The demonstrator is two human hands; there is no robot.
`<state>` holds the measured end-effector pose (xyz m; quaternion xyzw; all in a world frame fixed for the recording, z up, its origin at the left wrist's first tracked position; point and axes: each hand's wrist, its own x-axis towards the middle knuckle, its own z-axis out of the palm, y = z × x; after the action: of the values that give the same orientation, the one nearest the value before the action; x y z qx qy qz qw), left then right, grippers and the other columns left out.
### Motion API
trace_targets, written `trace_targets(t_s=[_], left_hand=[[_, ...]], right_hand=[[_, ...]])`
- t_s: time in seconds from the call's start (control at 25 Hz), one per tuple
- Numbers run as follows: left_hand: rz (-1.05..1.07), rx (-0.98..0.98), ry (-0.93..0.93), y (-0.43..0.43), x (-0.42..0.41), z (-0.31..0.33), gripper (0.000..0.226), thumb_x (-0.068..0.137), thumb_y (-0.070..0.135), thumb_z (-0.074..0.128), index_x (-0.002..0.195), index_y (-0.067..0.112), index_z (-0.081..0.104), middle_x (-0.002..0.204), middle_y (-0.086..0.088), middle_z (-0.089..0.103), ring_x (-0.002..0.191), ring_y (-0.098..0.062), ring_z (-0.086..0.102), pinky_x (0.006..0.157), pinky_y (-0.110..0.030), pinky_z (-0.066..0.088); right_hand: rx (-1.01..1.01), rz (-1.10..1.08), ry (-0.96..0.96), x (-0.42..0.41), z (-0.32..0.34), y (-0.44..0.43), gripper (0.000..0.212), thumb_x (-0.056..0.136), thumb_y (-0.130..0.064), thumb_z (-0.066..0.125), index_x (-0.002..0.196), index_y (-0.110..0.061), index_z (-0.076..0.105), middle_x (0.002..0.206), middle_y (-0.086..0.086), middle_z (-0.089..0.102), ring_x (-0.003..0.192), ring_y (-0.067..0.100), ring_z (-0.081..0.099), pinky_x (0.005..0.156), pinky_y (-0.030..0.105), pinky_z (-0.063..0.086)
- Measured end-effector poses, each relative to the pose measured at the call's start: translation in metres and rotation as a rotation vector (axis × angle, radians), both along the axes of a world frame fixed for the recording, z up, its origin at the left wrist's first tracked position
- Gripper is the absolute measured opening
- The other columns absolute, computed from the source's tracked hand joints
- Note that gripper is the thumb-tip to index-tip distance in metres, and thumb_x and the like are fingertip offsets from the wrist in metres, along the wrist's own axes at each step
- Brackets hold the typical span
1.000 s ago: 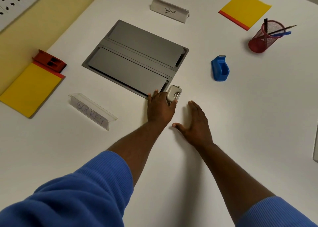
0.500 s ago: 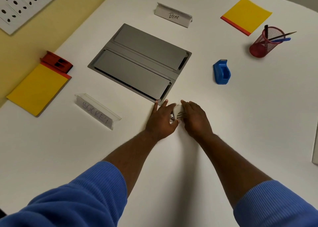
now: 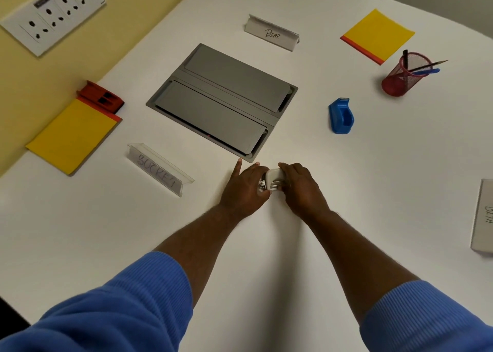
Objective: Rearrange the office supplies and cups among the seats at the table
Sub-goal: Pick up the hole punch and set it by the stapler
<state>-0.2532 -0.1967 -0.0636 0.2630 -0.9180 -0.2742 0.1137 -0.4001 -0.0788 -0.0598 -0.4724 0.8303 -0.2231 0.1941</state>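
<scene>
A small white stapler [image 3: 272, 181] lies on the white table [image 3: 346, 191] between my two hands, just below the corner of the grey cable hatch. My left hand [image 3: 244, 190] holds its left end, index finger stretched forward on the table. My right hand [image 3: 302, 189] curls over its right side. Most of the stapler is hidden by my fingers. Further off are a blue stapler [image 3: 341, 115], a red mesh pen cup [image 3: 400, 75] with pens, and a red stapler [image 3: 102, 97] at the top of the left yellow notepad [image 3: 72, 135].
The grey cable hatch [image 3: 224, 101] is set in the table's middle. Name stands read "SOCKET" [image 3: 157, 169], "BEAR" [image 3: 272, 33] and "BETA" [image 3: 484, 218]. A second yellow notepad [image 3: 378, 34] lies far right. A socket panel [image 3: 53, 12] is on the yellow wall at left.
My left hand drew the white stapler back from the hatch corner toward me. My right hand moved from flat on the table to close over the stapler's right side.
</scene>
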Motion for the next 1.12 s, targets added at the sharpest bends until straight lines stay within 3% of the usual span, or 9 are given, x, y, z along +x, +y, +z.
trace_targets(t_s=[0.32,0.52,0.76,1.0,1.12], left_hand=[[0.067,0.008,0.101,0.003,0.047,0.062,0.054,0.085,0.029,0.081,0.130,0.007,0.061,0.129,-0.009,0.069,0.125,-0.022,0.062,0.128,-0.048,0.017],[0.121,-0.045,0.149,0.015,0.096,0.096,0.052,0.084,0.028,0.083,0.127,0.009,0.062,0.126,-0.008,0.069,0.128,-0.022,0.060,0.127,-0.044,0.019],[0.213,-0.152,0.122,0.033,0.157,0.123,0.059,0.082,0.036,0.084,0.130,0.009,0.062,0.132,-0.010,0.067,0.133,-0.025,0.056,0.123,-0.041,0.022],[0.289,-0.173,0.069,0.014,0.212,0.119,0.059,0.085,0.039,0.081,0.133,0.010,0.060,0.135,-0.009,0.066,0.132,-0.025,0.057,0.121,-0.035,0.022],[0.272,-0.197,0.053,-0.014,0.228,0.108,0.061,0.086,0.046,0.078,0.133,0.011,0.060,0.136,-0.006,0.065,0.133,-0.021,0.056,0.124,-0.042,0.028]], right_hand=[[-0.071,0.137,-0.014,0.033,0.067,0.003,0.080,0.081,-0.005,0.080,0.151,-0.014,0.043,0.145,0.005,0.049,0.128,0.023,0.050,0.102,0.031,0.044],[-0.122,0.210,0.001,0.067,0.099,0.005,0.074,0.085,-0.009,0.077,0.150,-0.018,0.044,0.139,0.000,0.055,0.122,0.020,0.054,0.096,0.028,0.044],[-0.171,0.304,-0.010,0.117,0.125,0.006,0.071,0.083,-0.013,0.080,0.146,-0.020,0.048,0.138,-0.003,0.056,0.121,0.020,0.055,0.098,0.036,0.050],[-0.160,0.404,-0.028,0.160,0.120,-0.028,0.070,0.082,-0.022,0.082,0.145,-0.020,0.049,0.133,-0.003,0.059,0.115,0.019,0.055,0.092,0.027,0.043],[-0.159,0.428,-0.029,0.169,0.106,-0.055,0.068,0.081,-0.025,0.083,0.141,-0.021,0.051,0.130,-0.003,0.062,0.114,0.019,0.056,0.087,0.026,0.041]])
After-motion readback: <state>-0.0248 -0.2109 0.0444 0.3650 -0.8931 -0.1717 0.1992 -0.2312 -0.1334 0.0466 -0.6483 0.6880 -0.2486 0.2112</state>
